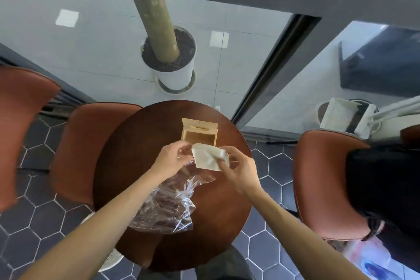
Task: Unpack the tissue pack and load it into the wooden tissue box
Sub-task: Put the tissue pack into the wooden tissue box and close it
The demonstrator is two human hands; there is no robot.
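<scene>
Two bare forearms enter frame from 7 and 5 o'clock, no sleeves visible up to the frame edge. Left hand [172, 159] and right hand [238, 167]: no gloves, no rings, no watch or wristband seen (nails too small to judge). Fingers slim, knuckles plain. Dark garment at 6 o'clock, blurred, cannot tell what it is.

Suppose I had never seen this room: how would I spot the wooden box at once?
Find the round dark table between the reddish chairs. On its far side, just past both hands, stands the wooden tissue box. It is pale, square and open, unlike the crumpled clear wrapper or the white tissue stack.
</scene>
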